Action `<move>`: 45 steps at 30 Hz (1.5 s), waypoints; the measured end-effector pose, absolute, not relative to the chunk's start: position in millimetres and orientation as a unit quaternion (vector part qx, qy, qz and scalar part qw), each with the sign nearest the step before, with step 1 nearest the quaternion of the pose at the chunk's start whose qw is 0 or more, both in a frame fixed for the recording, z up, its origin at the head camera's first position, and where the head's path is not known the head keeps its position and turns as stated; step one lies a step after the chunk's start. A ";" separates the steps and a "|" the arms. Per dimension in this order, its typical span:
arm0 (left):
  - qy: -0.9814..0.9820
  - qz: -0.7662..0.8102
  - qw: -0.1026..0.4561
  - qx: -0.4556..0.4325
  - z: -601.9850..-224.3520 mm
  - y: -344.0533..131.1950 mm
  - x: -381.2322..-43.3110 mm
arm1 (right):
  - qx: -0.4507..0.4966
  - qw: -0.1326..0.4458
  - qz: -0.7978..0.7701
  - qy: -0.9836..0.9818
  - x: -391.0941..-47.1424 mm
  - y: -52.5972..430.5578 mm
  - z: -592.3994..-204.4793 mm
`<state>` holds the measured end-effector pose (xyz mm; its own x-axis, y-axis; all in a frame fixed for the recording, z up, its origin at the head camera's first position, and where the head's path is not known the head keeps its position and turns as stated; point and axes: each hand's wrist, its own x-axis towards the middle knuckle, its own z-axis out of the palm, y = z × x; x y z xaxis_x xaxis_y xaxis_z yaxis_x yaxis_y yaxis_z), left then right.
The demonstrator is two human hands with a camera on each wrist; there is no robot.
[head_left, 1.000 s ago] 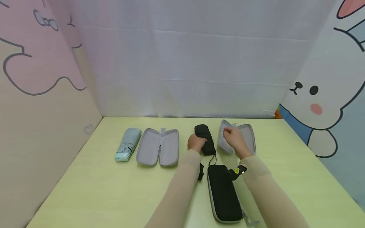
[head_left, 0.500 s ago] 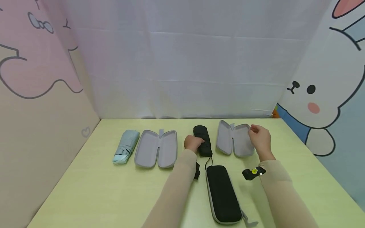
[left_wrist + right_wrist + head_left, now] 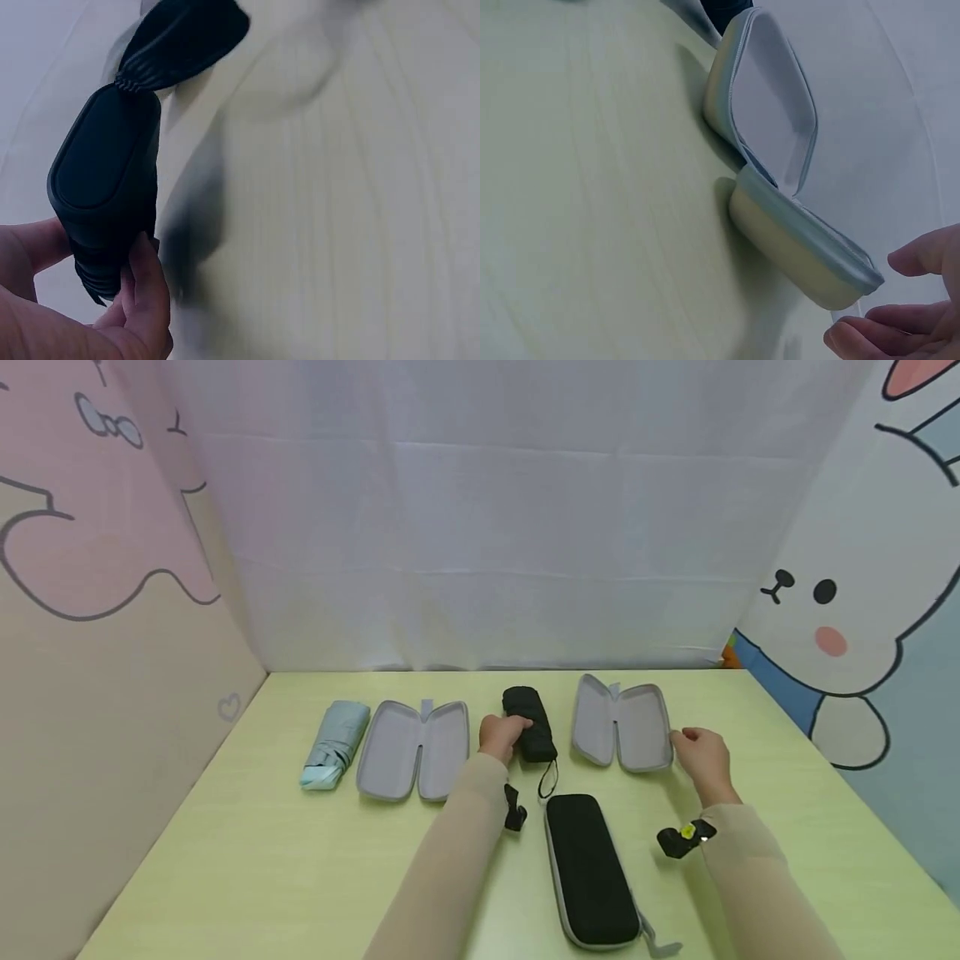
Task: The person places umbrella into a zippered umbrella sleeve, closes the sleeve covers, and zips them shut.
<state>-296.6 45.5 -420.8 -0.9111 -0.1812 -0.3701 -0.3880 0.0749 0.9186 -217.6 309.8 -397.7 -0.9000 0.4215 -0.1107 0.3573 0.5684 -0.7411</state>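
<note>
My left hand [image 3: 501, 737] grips a folded black umbrella [image 3: 529, 717], its wrist loop hanging toward me. In the left wrist view thumb and fingers [image 3: 148, 281] close round the umbrella's [image 3: 97, 161] sides, its oval end facing the camera. At the back right lies an open, grey-lined zip case [image 3: 642, 727]. My right hand [image 3: 705, 760] is at this case's right edge. In the right wrist view its thumb and fingers are spread beside the near corner of the case [image 3: 795, 232], fingertips close to a pale strip under it.
A second open grey case [image 3: 390, 752] lies left of the black umbrella, with a light blue folded umbrella [image 3: 337, 743] beyond it. A closed black case [image 3: 591, 868] with a grey strap lies in front, between my forearms. A white curtain [image 3: 480, 543] hangs behind the table.
My right hand has moved from over the right open case to its right edge, then slightly lower. My left hand keeps the black umbrella, which has shifted slightly left.
</note>
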 end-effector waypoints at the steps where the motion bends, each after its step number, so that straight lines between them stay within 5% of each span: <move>1: 0.721 0.660 0.082 -0.196 -420.4 44.6 -296.8 | -0.218 0.034 0.416 -0.882 -217.0 310.1 -398.9; 45: 0.618 0.776 0.063 -0.105 -386.8 52.7 -292.3 | -0.154 0.051 0.469 -0.868 -205.8 280.3 -405.0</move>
<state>-292.3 52.7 -386.8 -0.9699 -0.0313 -0.2416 -0.2285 -0.2277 0.9466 -205.8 280.3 -405.0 -0.9471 0.3159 -0.0559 0.2201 0.5134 -0.8295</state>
